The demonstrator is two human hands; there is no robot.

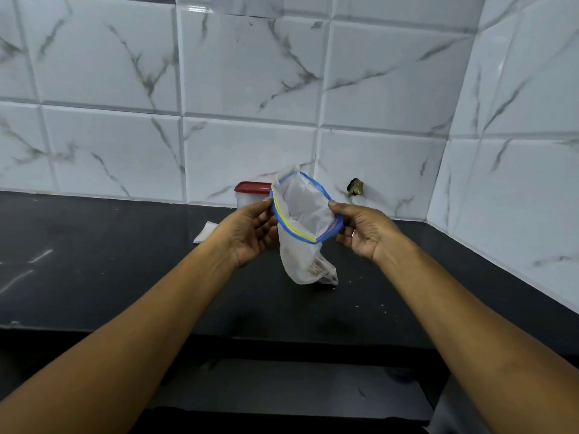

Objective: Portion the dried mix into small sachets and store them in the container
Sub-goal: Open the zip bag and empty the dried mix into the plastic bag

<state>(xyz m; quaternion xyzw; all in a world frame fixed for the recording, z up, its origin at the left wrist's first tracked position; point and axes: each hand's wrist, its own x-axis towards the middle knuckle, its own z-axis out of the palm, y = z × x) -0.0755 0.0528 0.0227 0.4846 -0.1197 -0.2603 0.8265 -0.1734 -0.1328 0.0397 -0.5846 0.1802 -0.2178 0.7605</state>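
- Both hands are on the zip bag (305, 214). The left hand (250, 233) pinches one side of the blue-and-yellow zip rim and the right hand (363, 230) pinches the other, so each grip is narrow and closed on the rim, with the mouth pulled wide.
- The bag hangs mid-frame over the black desk (125, 261). Can't tell if its bottom corner touches the desk or just hovers above it.
- Brownish dried mix (319, 267) sits down in the bottom of the bag. Doesn't look like much.
- My read on the step: opening the supply bag to get at the mix. No filled sachets in sight, so portioning looks barely begun, if at all.
- Next move probably needs one hand freed to fetch a sachet. The plastic is thin and floppy, so the mouth could collapse or the mix could tip out.
- The container (247, 195) stands behind the bag against the tiled wall with its red lid on, and the bag partly hides it. That lid has to come off before anything gets stored.
- Other stuff: a flat white piece (205, 231), maybe an empty sachet, lies on the desk behind the left hand. There's also a dark stub (355, 186) on the wall.
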